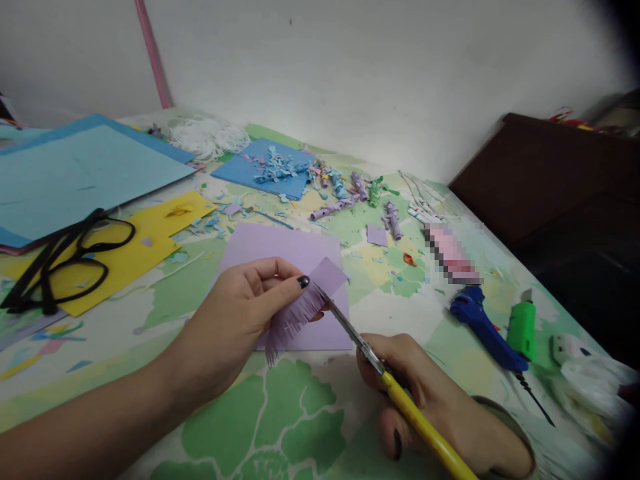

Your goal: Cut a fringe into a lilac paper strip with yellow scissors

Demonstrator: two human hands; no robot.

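Observation:
A strip of purple paper [296, 313], cut into a fringe along its lower edge, is pinched between the thumb and fingers of my left hand [255, 303]. My right hand [410, 380] is wrapped round scissors [367, 350] with yellow handles. The tips of the blades meet the strip just right of my left thumb. Beneath the strip, a larger purple sheet [300, 243] lies flat on the table. Part of my right hand's fingers is hidden behind the scissors.
Black glasses [75, 263] rest on yellow paper [165, 220] at the left, near large blue sheets [90, 173]. Curled paper rolls [393, 220] and scraps lie behind the hands. At the right are a blue tool [487, 330] and a green cutter [521, 330].

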